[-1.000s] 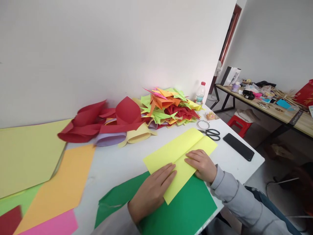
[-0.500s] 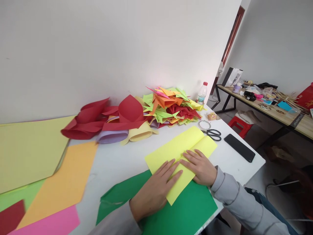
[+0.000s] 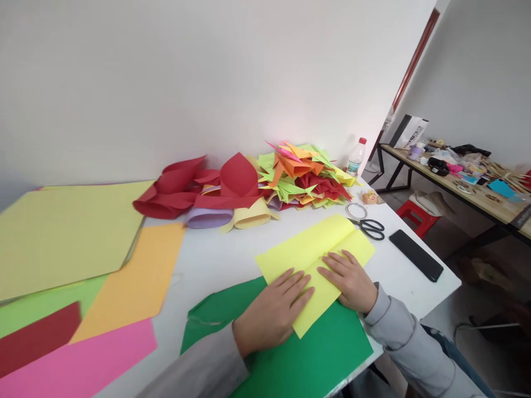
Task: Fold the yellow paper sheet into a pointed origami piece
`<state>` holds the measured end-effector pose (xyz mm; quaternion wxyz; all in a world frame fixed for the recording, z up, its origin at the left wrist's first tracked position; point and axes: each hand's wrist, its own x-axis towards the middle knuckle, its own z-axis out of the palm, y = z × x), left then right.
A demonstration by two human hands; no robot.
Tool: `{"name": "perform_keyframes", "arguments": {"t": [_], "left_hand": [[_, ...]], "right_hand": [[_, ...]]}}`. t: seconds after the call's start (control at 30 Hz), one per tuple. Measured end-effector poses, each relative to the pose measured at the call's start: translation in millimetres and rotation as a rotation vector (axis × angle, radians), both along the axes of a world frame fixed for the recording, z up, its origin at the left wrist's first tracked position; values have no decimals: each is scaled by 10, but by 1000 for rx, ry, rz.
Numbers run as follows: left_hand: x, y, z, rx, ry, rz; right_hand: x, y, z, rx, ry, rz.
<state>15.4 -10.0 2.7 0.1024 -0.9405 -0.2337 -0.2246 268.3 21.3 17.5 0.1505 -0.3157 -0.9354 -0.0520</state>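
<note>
On yellow sheet [image 3: 305, 245]: left hand [image 3: 276, 312], right hand [image 3: 349, 282], both outstretched, fingers laid flat, no grasp; green sheet [image 3: 321, 356] partly under it, scissors [image 3: 373, 228] by its far end, phone [image 3: 416, 255] right of it

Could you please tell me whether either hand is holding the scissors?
No, the scissors lie on the white table, while the left hand and right hand both rest on the yellow paper.

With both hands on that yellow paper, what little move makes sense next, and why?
I'd probably slide the right hand along the yellow paper toward the scissors, pressing its nearer part flat. The left hand rests on that part, while the end beyond the right hand lies uncovered.
</note>
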Motion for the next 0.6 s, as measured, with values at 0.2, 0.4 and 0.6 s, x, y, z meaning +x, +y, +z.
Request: {"name": "perform_keyframes", "arguments": {"t": [0.2, 0.4, 0.6], "left_hand": [[-6, -61, 50, 104, -246, -77], [-82, 2, 101, -270, -637, 212], [-95, 79, 221, -844, -1010, 632]], "right_hand": [[202, 190, -39, 185, 451, -364], [276, 326, -53, 158, 730, -641], [108, 188, -19, 54, 448, -347]]}}
